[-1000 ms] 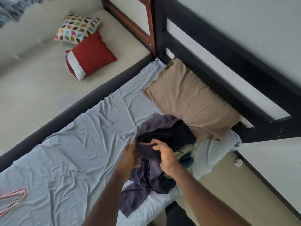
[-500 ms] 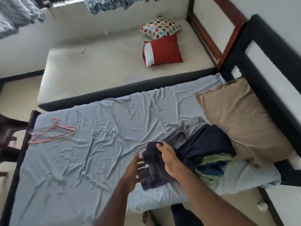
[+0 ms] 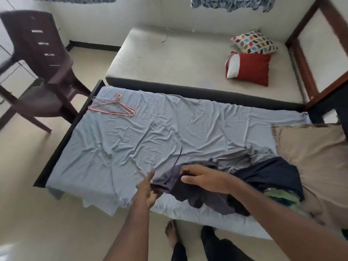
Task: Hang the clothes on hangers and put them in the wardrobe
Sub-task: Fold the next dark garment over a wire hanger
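Observation:
A dark purple garment [image 3: 197,196] lies bunched near the front edge of the bed's pale blue sheet [image 3: 150,132]. My right hand [image 3: 203,178] grips a fold at its top. My left hand [image 3: 148,187] pinches its left edge, with one finger pointing up. Just right of it is a pile of other clothes, with a navy piece [image 3: 273,176] over a green one [image 3: 280,196]. Pink and wire hangers [image 3: 113,108] lie on the far left corner of the sheet, well away from both hands. No wardrobe is in view.
A tan pillow [image 3: 310,157] lies at the bed's right end. Behind the bed is a beige mattress [image 3: 178,63] with a red cushion [image 3: 248,68] and a patterned cushion [image 3: 254,42]. A dark plastic chair [image 3: 37,72] stands at the left.
The view has swung left, bringing the hangers and chair into sight. Both hands have pulled the purple garment off the pile and lowered it onto the sheet; my left hand now pinches it.

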`<state>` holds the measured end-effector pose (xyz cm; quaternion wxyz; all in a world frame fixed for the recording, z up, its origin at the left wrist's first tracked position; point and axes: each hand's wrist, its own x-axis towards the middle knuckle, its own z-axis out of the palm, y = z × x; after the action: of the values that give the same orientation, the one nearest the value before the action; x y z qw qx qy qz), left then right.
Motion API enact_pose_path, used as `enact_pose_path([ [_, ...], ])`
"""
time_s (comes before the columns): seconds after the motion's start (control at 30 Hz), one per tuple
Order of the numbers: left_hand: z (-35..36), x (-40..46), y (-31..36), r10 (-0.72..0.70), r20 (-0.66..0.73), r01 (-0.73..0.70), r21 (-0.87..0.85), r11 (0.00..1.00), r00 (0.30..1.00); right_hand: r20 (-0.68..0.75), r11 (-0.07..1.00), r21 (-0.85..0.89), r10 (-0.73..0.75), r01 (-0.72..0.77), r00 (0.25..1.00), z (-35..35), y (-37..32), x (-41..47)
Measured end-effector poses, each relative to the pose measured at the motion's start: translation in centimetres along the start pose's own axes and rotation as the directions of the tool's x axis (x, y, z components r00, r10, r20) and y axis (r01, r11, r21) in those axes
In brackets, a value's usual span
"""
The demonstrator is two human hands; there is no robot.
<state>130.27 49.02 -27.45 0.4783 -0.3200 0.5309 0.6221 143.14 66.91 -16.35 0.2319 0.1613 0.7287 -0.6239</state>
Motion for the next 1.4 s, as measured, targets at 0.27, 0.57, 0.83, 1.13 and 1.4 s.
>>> enact_pose_path([
  [0.27, -5.2, -1.9, -7.2, 0.006, -0.039, 0.008, 0.343, 0.939, 0.999, -0.080, 0.936, 0.344, -0.056, 0.080, 0.995, -3.3, -3.7, -1.3],
  [0.57, -2.6, -1.2, -1.6, -0.102, 0.483, -0.365, 0.768, 0.527, 0.870, -0.349, 0.853, 0.442, -0.123, 0.280, 0.929, -7.8, -7.7, -2.3],
  [0.83, 3.4, -2.8, 5.4, 0.466, 0.538, -0.712, 0.547, 0.441, 0.702, -0.486, 0.878, 0.330, -0.158, 0.347, 0.860, -12.2, -11.2, -5.0],
  [1.13, 3.6, -15.3, 22.5, 0.740, 0.455, -0.860, 0.381, 0.340, 0.495, -0.601, 0.904, 0.131, -0.255, 0.408, 0.757, -22.8, -17.5, -5.1],
  [1.4, 4.3, -28.7, 28.0, 0.976, 0.168, -0.920, 0.386, 0.063, 0.137, -0.597, 0.864, -0.063, -0.434, 0.500, 0.675, -24.8, -26.9, -0.3],
])
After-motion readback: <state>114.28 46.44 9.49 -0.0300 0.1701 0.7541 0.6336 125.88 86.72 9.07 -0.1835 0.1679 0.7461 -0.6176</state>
